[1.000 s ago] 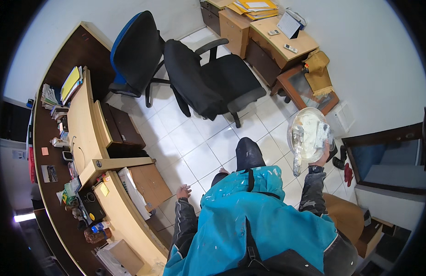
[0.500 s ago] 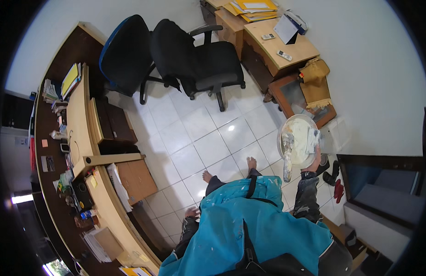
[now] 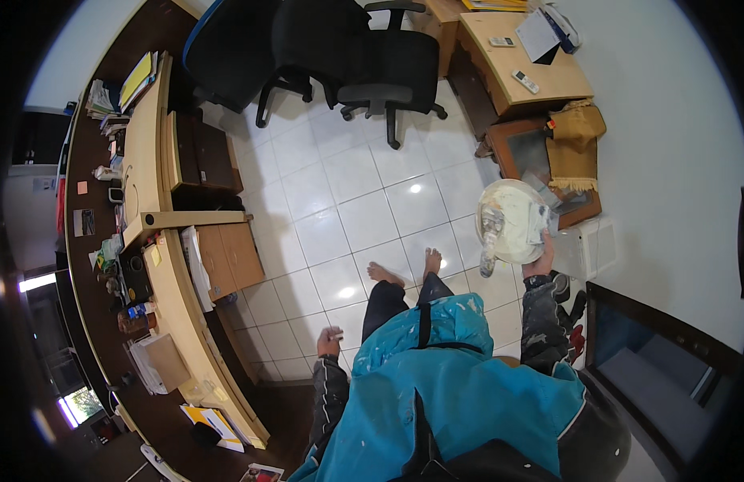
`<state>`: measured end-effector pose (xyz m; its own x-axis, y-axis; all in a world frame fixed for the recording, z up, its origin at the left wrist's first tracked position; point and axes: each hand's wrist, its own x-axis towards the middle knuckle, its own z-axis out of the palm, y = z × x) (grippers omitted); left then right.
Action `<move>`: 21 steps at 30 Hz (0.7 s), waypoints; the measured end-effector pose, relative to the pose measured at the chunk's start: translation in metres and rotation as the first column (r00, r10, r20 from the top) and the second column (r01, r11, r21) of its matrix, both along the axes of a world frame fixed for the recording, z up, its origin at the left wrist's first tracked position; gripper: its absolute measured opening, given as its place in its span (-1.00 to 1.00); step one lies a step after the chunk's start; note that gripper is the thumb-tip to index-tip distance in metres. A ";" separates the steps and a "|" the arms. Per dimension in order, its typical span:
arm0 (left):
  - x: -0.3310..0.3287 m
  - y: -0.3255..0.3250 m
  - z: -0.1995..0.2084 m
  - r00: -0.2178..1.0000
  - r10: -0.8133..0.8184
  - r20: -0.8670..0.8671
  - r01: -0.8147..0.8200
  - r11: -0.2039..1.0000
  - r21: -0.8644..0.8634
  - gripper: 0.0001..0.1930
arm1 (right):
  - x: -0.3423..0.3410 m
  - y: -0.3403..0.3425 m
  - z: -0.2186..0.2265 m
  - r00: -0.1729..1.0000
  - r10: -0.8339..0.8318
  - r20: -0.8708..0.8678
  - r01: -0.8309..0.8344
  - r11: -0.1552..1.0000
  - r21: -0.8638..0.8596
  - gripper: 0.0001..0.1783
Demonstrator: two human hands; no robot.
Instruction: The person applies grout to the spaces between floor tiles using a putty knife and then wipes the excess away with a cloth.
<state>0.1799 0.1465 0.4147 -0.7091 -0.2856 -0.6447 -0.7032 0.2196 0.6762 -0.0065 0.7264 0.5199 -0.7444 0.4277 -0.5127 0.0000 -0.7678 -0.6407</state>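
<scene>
My right hand point(image 3: 539, 261) grips the near right rim of a round pale tub point(image 3: 479, 217), out at arm's length over the floor. Creamy white paste point(image 3: 511, 215) coats its inside. At the tub's left side a paste-smeared tool point(image 3: 490, 245) rests with its handle sticking out over the near rim. A flat, broad-bladed scraper point(image 3: 540, 218) leans by the right edge, close to my fingers; whether they touch it I cannot tell. My left hand point(image 3: 330, 341) hangs low beside my left leg, fingers loosely bent and apart, with nothing seen in it.
Two office chairs point(image 3: 388, 68) stand ahead on the white tiles. A long curved counter point(image 3: 159, 221) runs down my left. Ahead right is a small wooden desk point(image 3: 500, 68); a glass-fronted wooden cabinet point(image 3: 504, 165) with a brown cloth sits before it. Shoes point(image 3: 578, 305) lie near my right arm.
My view has shifted, and the chairs and desk sit higher in it. My left hand has come forward and up from beside my body. The tub stays in my right hand.
</scene>
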 end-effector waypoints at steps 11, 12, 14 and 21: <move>0.159 -0.035 -0.053 0.851 0.224 0.476 -0.333 0.929 0.159 -0.72 | 0.008 -0.070 -0.044 0.979 0.153 0.134 -0.147 0.988 -0.051 -0.38; 0.155 -0.033 -0.057 0.884 0.228 0.408 -0.315 0.936 0.158 -0.68 | 0.007 -0.077 -0.054 0.972 0.148 0.182 -0.147 0.989 -0.016 -0.37; 0.131 -0.033 -0.052 0.880 0.215 0.425 -0.314 0.933 0.178 -0.66 | 0.005 -0.091 -0.069 0.956 0.205 0.208 -0.203 0.979 -0.028 -0.36; 0.044 -0.019 -0.003 0.866 0.471 0.169 -0.499 0.834 0.234 -0.84 | -0.019 -0.129 -0.189 0.865 0.359 0.349 -0.369 0.929 -0.041 -0.36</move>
<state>0.2241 0.1280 0.4120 -0.4516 -0.3869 -0.8040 -0.7392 -0.3423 0.5800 -0.0254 0.5979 0.3309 -0.6282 0.1773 -0.7576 0.5005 -0.6535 -0.5679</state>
